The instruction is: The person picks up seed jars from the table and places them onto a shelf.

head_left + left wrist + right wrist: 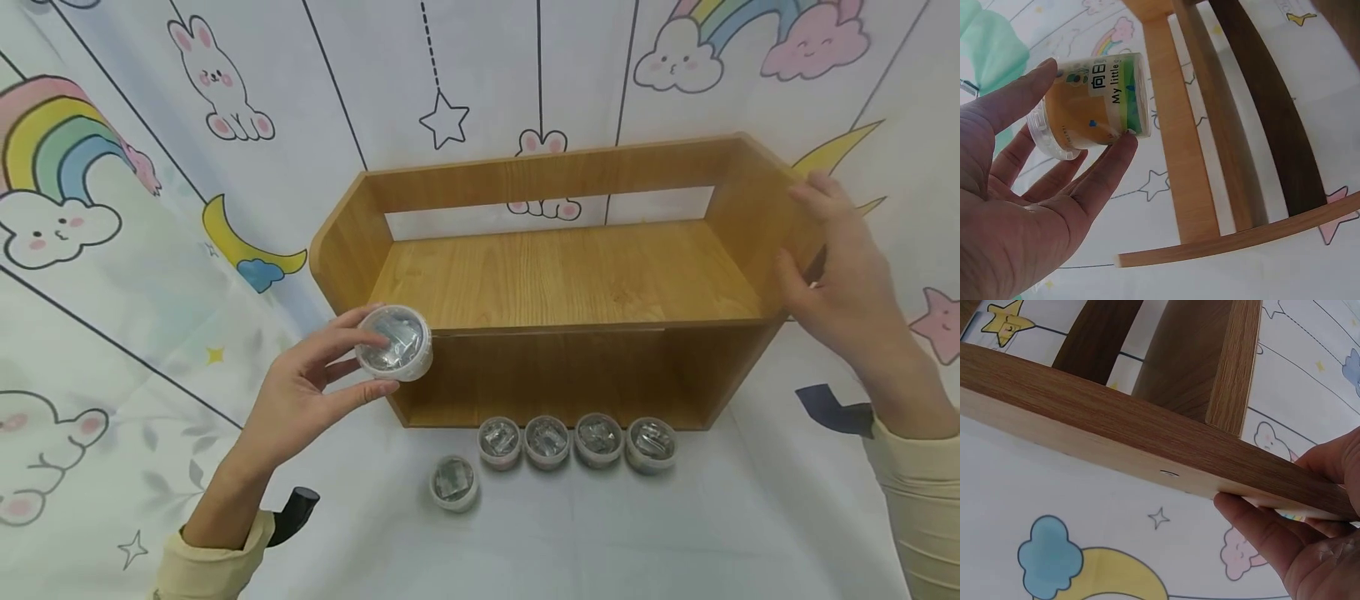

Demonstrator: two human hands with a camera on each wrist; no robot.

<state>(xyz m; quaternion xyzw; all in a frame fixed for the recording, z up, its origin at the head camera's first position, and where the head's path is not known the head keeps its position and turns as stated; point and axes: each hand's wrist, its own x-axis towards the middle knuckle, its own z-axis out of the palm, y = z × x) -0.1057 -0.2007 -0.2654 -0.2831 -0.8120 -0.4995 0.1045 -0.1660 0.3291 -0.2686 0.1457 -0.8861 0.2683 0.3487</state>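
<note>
My left hand (315,383) holds a small clear-lidded cup (395,342) between thumb and fingers, just left of the wooden shelf's (570,275) lower front corner. In the left wrist view the cup (1094,103) shows an orange label, pinched by my left hand (1035,187). My right hand (832,275) grips the shelf's right side panel. The right wrist view shows my right hand (1297,531) with thumb and fingers curled round that panel's edge (1147,444). Several similar cups stand on the cloth before the shelf, with one cup (454,482) set apart at the left.
A row of cups (574,441) lines the shelf's front edge. The tabletop and back wall are covered in white cloth (150,250) printed with rainbows, bunnies and stars. Both shelf levels hold nothing.
</note>
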